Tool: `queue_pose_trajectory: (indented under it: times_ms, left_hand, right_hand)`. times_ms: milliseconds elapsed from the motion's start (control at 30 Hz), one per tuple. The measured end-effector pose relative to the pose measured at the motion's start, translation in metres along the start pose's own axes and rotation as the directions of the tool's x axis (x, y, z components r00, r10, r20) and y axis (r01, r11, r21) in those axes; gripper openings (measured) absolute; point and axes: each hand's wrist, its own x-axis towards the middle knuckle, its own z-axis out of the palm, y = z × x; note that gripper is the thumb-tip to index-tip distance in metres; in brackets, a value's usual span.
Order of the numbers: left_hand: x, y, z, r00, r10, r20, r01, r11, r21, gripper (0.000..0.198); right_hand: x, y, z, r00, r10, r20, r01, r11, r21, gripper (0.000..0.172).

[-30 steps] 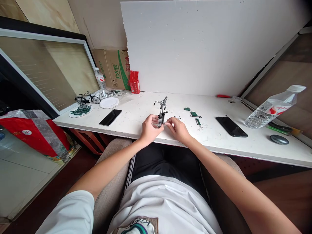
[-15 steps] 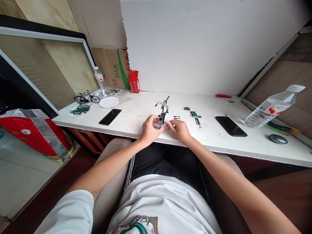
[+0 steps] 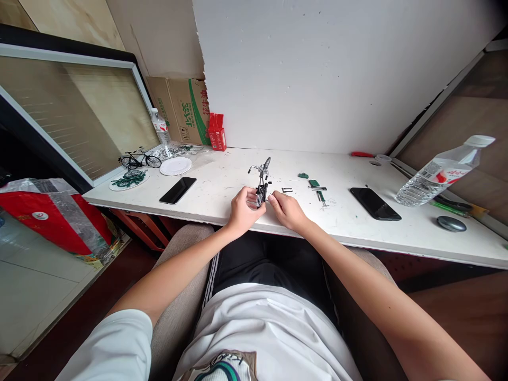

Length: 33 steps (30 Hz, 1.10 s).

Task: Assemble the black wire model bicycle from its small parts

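A small model bicycle (image 3: 262, 180) stands at the front of the white table (image 3: 222, 182), its handlebar and front wheel pointing away from me. My left hand (image 3: 243, 211) is closed around its rear part, fingers on the left side and thumb in front. Just right of the rear end, my right hand (image 3: 288, 210) has its thumb and index finger pinched together close to the bicycle. Whatever lies between those fingertips is too small to make out. Green plastic pieces (image 3: 314, 183) and a small black part (image 3: 287, 190) lie to the right of the bicycle.
On the left are a phone (image 3: 178, 190), a white plate (image 3: 175, 166), a second model bicycle (image 3: 139, 160) and green sprues (image 3: 129, 180). A red box (image 3: 217, 132) stands behind. Rightward are another phone (image 3: 375, 203), a leaning bottle (image 3: 444, 172) and a dark oval object (image 3: 451, 224).
The model bicycle's front wheel and handlebar have turned, so more of the wheel shows. My right hand's fingers have shifted slightly left and drawn closer together. The camera view has moved a little.
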Motion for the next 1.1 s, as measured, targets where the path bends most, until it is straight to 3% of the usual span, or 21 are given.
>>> queue_pose_trajectory:
  times_ms: [200, 567, 800, 1100]
  left_hand:
    - [0.001, -0.001, -0.001, 1.0, -0.009, -0.02, 0.009, 1.0, 0.004, 0.042]
    - [0.004, -0.007, -0.003, 0.999, -0.008, -0.036, 0.007, 1.0, -0.029, 0.044]
    - [0.003, -0.012, -0.003, 1.0, -0.005, -0.017, 0.005, 1.0, -0.022, 0.043]
    - [0.0, -0.01, -0.003, 0.999, 0.034, 0.038, -0.033, 0.999, -0.031, 0.041]
  right_hand:
    - [-0.001, 0.003, 0.0, 0.998, -0.054, -0.023, 0.056, 0.995, 0.086, 0.037]
    - [0.0, 0.006, 0.002, 0.983, -0.113, -0.145, 0.127, 0.988, 0.087, 0.04]
    - [0.0, 0.004, 0.0, 0.99, -0.099, -0.104, 0.106, 0.992, 0.064, 0.046]
    - [0.001, 0.001, -0.001, 1.0, -0.017, -0.02, 0.017, 1.0, 0.011, 0.066]
